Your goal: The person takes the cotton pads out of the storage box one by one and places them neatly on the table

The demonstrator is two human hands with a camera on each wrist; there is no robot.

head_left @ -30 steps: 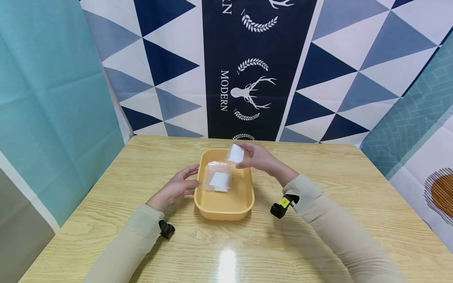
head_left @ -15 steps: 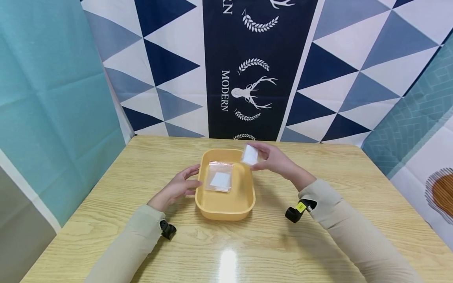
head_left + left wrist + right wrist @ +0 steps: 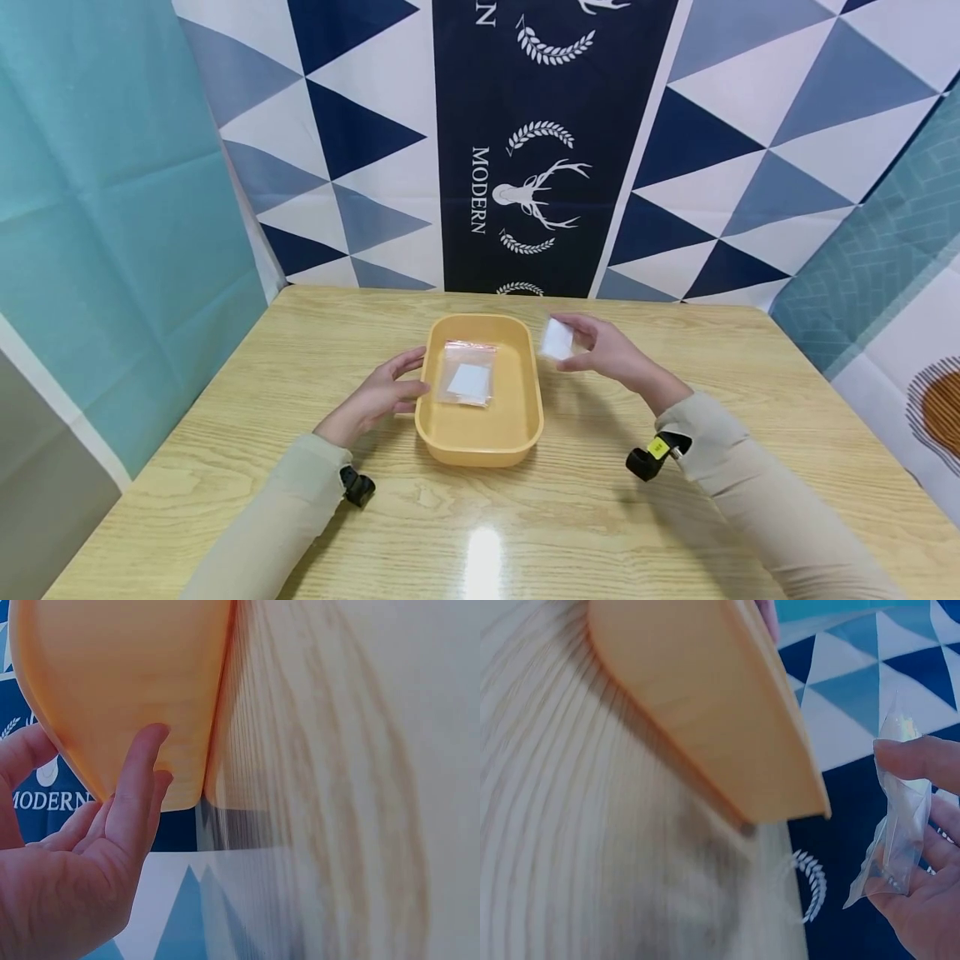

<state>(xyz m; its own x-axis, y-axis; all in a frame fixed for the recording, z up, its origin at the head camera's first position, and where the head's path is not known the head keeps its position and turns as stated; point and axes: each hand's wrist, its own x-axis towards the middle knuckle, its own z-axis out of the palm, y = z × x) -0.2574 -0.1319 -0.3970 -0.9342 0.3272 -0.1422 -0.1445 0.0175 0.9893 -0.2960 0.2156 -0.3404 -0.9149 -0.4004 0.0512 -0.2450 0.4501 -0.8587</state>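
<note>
one clear packet was out, pinched by the right hand beside the tray; at least one other packet remained inside. the left hand, loosely spread, touched the tray's side.

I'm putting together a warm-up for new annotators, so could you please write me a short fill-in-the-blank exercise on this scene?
1. The right hand holds a small clear bag whose contents look ____ in colour.
2. Another clear bag lies ____ the tub.
3. The hand touching the tub is the person's ____ one.
4. The full word printed on the dark cloth behind the tub is ____.

Missing words: white; inside; left; MODERN.
</note>
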